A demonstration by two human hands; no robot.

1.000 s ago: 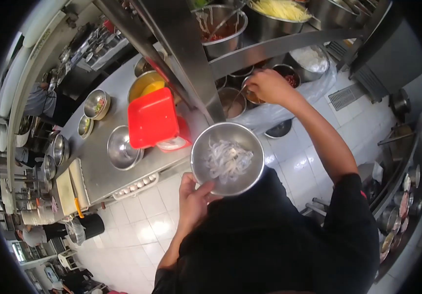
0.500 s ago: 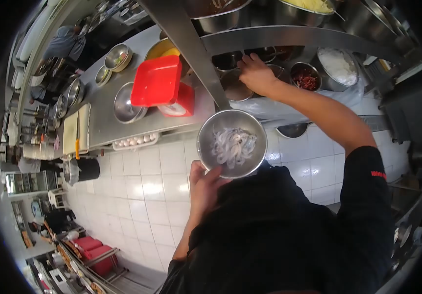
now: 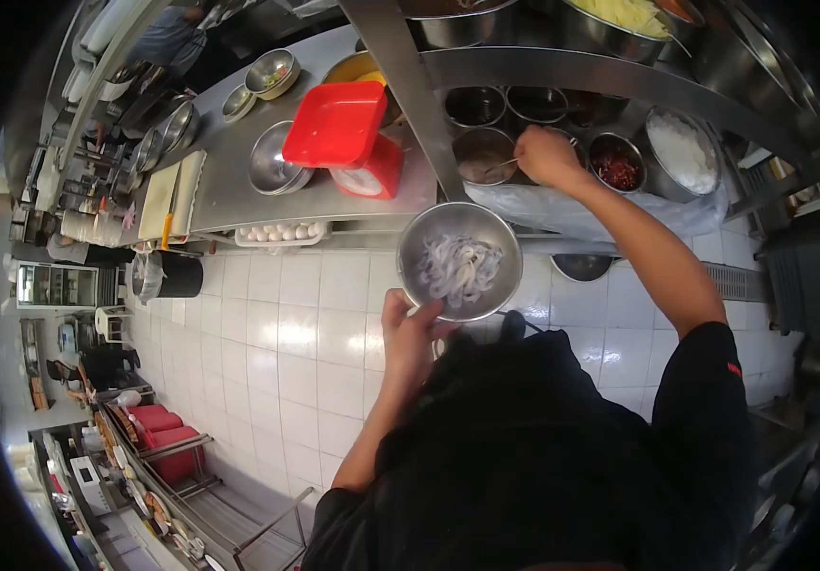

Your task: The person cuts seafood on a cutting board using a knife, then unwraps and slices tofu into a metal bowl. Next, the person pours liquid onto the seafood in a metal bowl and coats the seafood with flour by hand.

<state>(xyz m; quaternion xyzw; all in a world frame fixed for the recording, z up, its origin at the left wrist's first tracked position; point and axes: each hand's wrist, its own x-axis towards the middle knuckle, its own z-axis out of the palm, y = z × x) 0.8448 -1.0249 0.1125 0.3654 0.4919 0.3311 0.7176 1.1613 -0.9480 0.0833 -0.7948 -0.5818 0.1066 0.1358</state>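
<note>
"Where's the steel bowl (image 3: 448, 219)?"
"In the left hand (image 3: 410, 331), thumb over the rim; the fingers underneath are partly hidden. Pale, glossy strips (image 3: 462, 270) lie inside. Take that bowl as the clock's centre."
"And the right hand (image 3: 548, 157)?"
"At one o'clock, fingers closed on a thin utensil (image 3: 502, 165), its far end in a pot of murky liquid (image 3: 478, 147)."
"Anything in its way?"
"A steel crossbar (image 3: 562, 71) runs just beyond the hand, and an upright post (image 3: 408, 95) at eleven o'clock divides the pots from the red scale (image 3: 372, 169) at ten."
"What else is close?"
"Two o'clock: a pot of dark red pieces (image 3: 617, 164), then a container of something white (image 3: 684, 152). Plastic sheeting (image 3: 610, 211) hangs along their near edge. Nine o'clock: a tray of eggs (image 3: 281, 233). Three o'clock, lower down: another bowl (image 3: 583, 266)."
</note>
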